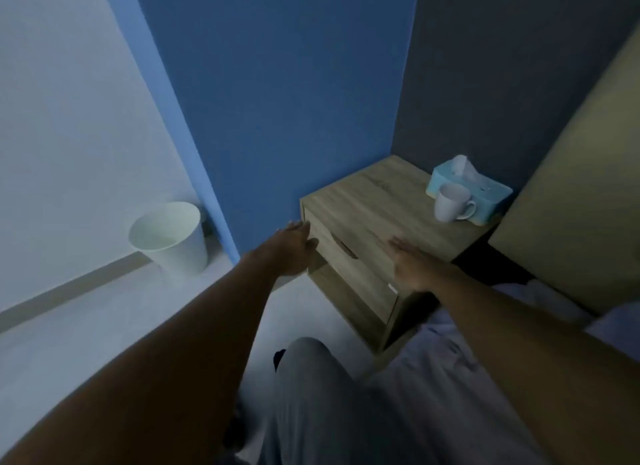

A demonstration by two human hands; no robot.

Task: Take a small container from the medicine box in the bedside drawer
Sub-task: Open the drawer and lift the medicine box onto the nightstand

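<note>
Your two bare hands reach toward a wood-grain bedside cabinet standing in the corner where a blue wall meets a darker grey one. Your left hand hangs with fingers spread and loose at the cabinet's front left corner, beside the top drawer, gripping nothing. Your right hand lies flat and open, palm down, fingers stretched out straight, over the cabinet's near right edge; you cannot tell from this view whether it touches the top. The top drawer is shut, its flat matte front broken only by a dark cut-out slot for a handle, which lies between your two hands. A second, lower drawer front sits beneath it, also shut. The medicine box and the small container are not visible; with both drawers shut, nothing inside them shows. At the far right corner of the cabinet top stands a smooth white mug with a looped handle, upright, just in front of a pale blue rectangular tissue box with rounded corners and a crumpled white tissue rising from it. On the pale floor to the left stands a tapered round white bin. Your grey-trousered knee shows below, beside rumpled white bedding.
</note>
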